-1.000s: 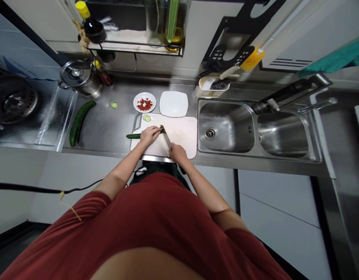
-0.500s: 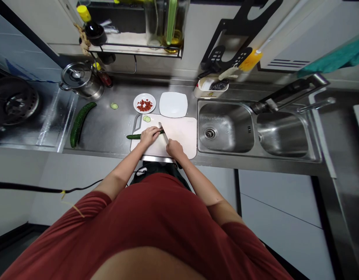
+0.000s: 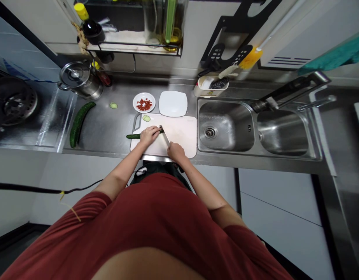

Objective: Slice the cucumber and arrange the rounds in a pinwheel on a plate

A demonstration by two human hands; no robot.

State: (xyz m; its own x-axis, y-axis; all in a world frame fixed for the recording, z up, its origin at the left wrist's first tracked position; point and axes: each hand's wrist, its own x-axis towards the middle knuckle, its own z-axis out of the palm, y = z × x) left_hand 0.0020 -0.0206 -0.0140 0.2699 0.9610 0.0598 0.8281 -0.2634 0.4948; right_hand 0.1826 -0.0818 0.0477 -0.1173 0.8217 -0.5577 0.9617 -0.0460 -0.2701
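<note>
the left grip (image 3: 149, 135) clasped the cut cucumber (image 3: 133, 136) roughly parallel to the desk's (image 3: 109, 128) front edge, the right grip (image 3: 176, 152) clutching the knife (image 3: 165, 137) at the cucumber's right end.

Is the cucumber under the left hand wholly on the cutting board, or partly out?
Partly out: the cucumber extends past the left edge of the cutting board.

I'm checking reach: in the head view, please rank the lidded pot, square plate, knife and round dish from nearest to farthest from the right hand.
1. Knife: held in the right hand.
2. Square plate: at the far edge of the cutting board.
3. Round dish: left of the square plate, holding red pieces.
4. Lidded pot: well to the left, toward the back.
</note>
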